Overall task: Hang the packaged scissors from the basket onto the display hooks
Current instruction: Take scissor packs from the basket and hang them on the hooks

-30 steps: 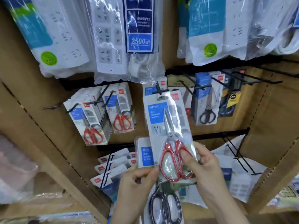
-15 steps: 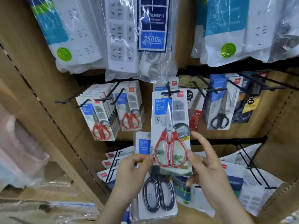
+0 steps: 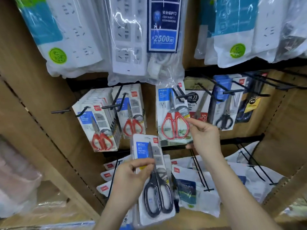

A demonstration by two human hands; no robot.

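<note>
Two packs of scissors are in play. The red-handled pack (image 3: 172, 117) hangs on a black hook (image 3: 179, 97) in the middle row. Its right edge is pinched between thumb and forefinger of the right hand (image 3: 206, 136), and a lower finger touches its bottom corner. The black-handled pack (image 3: 156, 188) is held lower down, apart from the hooks. It is pinched at mid-height by the left hand (image 3: 132, 178), thumb on the front and fingers curled behind. Whether a further pack lies behind it cannot be told. The basket is not in view.

Each pack is judged to be light and stiff: a flat card back under a clear blister, with the metal blades and handles placing most of the weight low. The blister is expected to be slick, so a pinch across the card edges at mid-height or below is preferred. The punched hole at the top is to be left free for the hook tip.

Compared with half a second earlier, the red-handled pack has been raised and slid onto the hook. The left hand has been withdrawn from its lower left corner and now carries only the black-handled pack. The right hand has been shifted from the bottom edge to the side.
</note>
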